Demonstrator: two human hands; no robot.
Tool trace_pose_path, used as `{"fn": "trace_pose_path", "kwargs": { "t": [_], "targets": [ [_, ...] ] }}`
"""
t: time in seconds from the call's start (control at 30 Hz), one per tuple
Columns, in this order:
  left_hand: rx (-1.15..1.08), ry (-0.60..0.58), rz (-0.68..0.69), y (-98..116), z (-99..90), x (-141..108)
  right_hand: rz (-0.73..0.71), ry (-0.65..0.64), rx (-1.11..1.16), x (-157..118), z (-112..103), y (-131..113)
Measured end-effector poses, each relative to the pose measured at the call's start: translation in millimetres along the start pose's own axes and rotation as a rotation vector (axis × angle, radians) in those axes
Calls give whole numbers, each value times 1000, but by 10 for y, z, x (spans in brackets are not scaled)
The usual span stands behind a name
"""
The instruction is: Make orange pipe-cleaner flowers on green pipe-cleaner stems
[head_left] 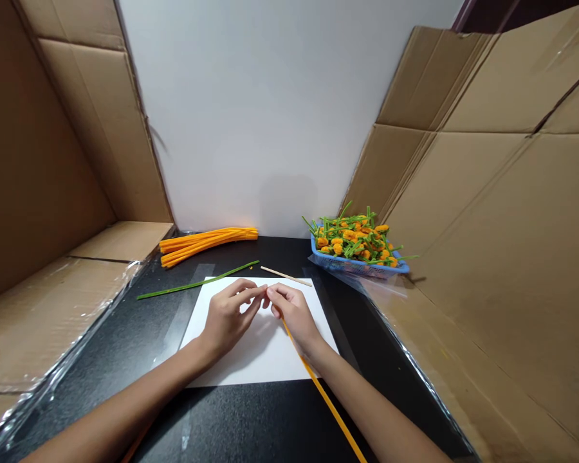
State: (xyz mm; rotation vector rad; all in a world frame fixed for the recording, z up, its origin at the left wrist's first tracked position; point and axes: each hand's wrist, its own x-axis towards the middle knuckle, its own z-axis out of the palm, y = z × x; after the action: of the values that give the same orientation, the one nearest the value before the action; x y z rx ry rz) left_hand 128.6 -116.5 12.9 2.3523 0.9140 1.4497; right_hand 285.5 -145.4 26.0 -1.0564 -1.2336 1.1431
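Over a white sheet of paper (251,373), my two hands meet at the fingertips. My right hand (292,312) is closed on an orange pipe cleaner (325,397), whose long end runs down past my right forearm to the lower edge of the view. Thumb and fingers of my left hand (231,312) pinch together right against the right fingertips, at the same pipe cleaner. The bit between the fingertips is mostly hidden by them. Beyond the hands, a thin wooden stick (284,276) lies across the paper's far edge. A green pipe cleaner (188,287) lies to the left.
A bundle of orange pipe cleaners (207,243) lies at the back left of the black table (231,424). At the back right, a blue basket (338,262) holds many small orange and green pieces. Cardboard walls (502,212) stand on both sides, with a white wall behind.
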Motion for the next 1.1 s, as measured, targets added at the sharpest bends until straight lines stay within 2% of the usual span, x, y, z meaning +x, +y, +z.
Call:
{"fn": "trace_pose_path", "kwargs": {
  "t": [0.2, 0.4, 0.57, 0.7, 0.93, 1.1],
  "targets": [
    [-125, 31, -167, 103, 25, -14, -38, 34, -51, 1, -2, 5],
    [-131, 15, -193, 152, 34, -30, -29, 44, -78, -2, 6, 22],
    [-154, -12, -249, 143, 50, -33, -36, 32, -272, 13, -6, 47],
    [-155, -26, -260, 121, 68, -68, -33, -13, -327, 10, 1, 67],
    [-23, 53, -196, 123, 107, -90, -50, -42, -259, -7, 9, 17],
    [-30, 79, -176, 102, 121, -98, -4, -38, -214, 1, 4, 16]
  ]
}}
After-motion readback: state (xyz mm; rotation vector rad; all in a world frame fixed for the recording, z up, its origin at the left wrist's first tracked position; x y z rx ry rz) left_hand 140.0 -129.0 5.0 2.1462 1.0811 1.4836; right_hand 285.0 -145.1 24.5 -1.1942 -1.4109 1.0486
